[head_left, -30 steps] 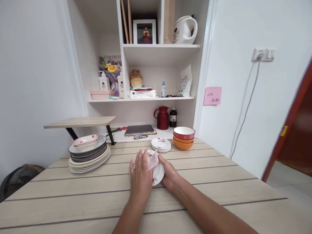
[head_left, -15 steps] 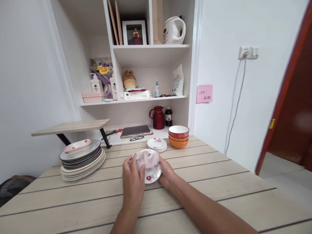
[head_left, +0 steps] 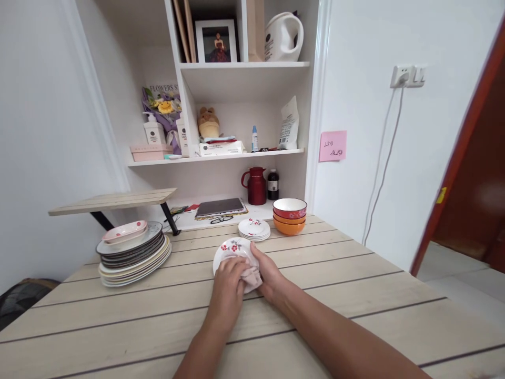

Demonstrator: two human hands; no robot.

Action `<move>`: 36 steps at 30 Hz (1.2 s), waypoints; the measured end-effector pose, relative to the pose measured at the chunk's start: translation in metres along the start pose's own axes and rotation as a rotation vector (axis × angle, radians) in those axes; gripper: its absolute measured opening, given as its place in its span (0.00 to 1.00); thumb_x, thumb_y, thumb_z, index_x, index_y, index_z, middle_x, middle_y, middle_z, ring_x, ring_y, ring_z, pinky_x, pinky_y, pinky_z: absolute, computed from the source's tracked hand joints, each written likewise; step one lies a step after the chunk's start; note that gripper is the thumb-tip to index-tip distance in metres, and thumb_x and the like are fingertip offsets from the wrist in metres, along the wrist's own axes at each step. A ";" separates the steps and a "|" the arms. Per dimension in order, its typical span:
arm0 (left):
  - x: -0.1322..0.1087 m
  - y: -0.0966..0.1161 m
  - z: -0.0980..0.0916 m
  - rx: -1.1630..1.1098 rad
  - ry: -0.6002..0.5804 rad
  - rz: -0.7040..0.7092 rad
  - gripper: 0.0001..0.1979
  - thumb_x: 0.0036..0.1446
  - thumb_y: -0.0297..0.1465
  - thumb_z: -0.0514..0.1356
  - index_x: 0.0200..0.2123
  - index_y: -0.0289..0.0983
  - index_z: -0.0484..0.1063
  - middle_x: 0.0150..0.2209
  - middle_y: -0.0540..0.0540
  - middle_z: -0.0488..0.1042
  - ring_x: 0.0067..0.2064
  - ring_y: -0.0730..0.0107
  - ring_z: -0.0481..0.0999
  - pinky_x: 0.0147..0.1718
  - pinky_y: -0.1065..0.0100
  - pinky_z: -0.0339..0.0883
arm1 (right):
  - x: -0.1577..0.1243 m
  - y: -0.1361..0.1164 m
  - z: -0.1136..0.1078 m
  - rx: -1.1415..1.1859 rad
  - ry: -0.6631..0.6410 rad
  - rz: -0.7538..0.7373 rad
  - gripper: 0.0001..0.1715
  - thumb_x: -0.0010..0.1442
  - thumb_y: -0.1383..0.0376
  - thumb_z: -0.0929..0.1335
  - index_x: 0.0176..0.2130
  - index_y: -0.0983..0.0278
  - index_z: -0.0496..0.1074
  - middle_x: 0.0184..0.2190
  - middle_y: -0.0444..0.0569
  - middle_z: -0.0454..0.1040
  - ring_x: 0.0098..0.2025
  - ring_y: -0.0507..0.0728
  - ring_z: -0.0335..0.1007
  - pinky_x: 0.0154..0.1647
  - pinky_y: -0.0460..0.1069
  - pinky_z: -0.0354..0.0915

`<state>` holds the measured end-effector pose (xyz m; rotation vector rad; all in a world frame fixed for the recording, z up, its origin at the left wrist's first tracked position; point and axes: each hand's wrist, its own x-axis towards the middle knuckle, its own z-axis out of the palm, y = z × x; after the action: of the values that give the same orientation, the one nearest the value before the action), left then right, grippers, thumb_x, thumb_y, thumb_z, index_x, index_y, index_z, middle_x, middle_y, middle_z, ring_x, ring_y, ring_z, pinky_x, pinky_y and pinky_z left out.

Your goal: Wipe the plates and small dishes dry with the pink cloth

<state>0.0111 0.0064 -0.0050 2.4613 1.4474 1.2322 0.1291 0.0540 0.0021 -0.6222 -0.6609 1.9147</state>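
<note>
A small white plate [head_left: 221, 253] with red flowers is tilted toward me above the table. My right hand [head_left: 269, 273] grips its right edge, thumb on the rim and fingers hidden behind. Over the plate's lower part, my left hand [head_left: 230, 280] presses a crumpled pale pink cloth [head_left: 251, 277] against the face, fingers bent around it. Just behind the plate lies a short stack of matching small plates [head_left: 254, 229]. Nested bowls [head_left: 289, 217], red on top and orange below, stand to the right of that stack.
On the left, a tall stack of larger plates [head_left: 134, 260] carries a pink-dotted dish [head_left: 125, 231], beside a small raised stand [head_left: 114, 201]. A red thermos jug [head_left: 256, 187], dark bottle [head_left: 273, 185], laptop [head_left: 219, 207] and glasses [head_left: 221, 219] sit at the back.
My left hand and the cloth have slid from the plate's upper part down to its lower right, uncovering the flowers at the top. My right hand still holds the edge.
</note>
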 end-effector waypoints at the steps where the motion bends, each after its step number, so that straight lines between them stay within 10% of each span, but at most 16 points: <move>1: 0.000 0.000 -0.001 -0.024 -0.027 0.029 0.21 0.50 0.18 0.52 0.42 0.41 0.74 0.50 0.45 0.73 0.54 0.61 0.67 0.54 0.55 0.61 | -0.001 -0.001 -0.001 -0.016 -0.022 0.045 0.29 0.60 0.48 0.63 0.41 0.72 0.73 0.33 0.55 0.79 0.35 0.58 0.76 0.42 0.51 0.69; 5: -0.001 -0.001 -0.006 -0.026 -0.082 0.088 0.26 0.50 0.17 0.50 0.47 0.42 0.74 0.52 0.45 0.73 0.56 0.61 0.66 0.55 0.53 0.60 | -0.004 -0.003 -0.003 -0.125 -0.039 0.169 0.34 0.57 0.44 0.64 0.42 0.72 0.73 0.32 0.55 0.79 0.34 0.59 0.76 0.41 0.53 0.69; 16: 0.003 -0.024 -0.014 0.374 0.230 -0.160 0.21 0.56 0.20 0.51 0.52 0.37 0.71 0.51 0.42 0.74 0.54 0.59 0.71 0.58 0.49 0.57 | 0.005 0.009 -0.001 -0.101 0.022 0.023 0.29 0.59 0.49 0.65 0.49 0.67 0.72 0.43 0.56 0.79 0.44 0.61 0.76 0.51 0.56 0.66; 28: -0.005 0.011 0.008 0.161 -0.075 0.230 0.26 0.52 0.17 0.47 0.53 0.37 0.69 0.53 0.43 0.74 0.56 0.63 0.69 0.59 0.50 0.59 | -0.005 -0.012 -0.005 0.048 -0.095 0.205 0.36 0.59 0.42 0.61 0.41 0.72 0.73 0.31 0.57 0.80 0.38 0.62 0.77 0.48 0.56 0.67; 36: 0.002 -0.004 0.003 0.359 0.002 -0.127 0.32 0.55 0.19 0.48 0.64 0.35 0.53 0.66 0.42 0.53 0.67 0.62 0.51 0.64 0.49 0.47 | -0.004 0.007 0.005 -0.029 -0.141 0.070 0.28 0.61 0.51 0.64 0.51 0.68 0.71 0.46 0.54 0.77 0.49 0.58 0.74 0.56 0.52 0.62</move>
<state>0.0109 0.0110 -0.0071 2.5214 1.9419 1.0276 0.1228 0.0465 0.0012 -0.5382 -0.7659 2.0306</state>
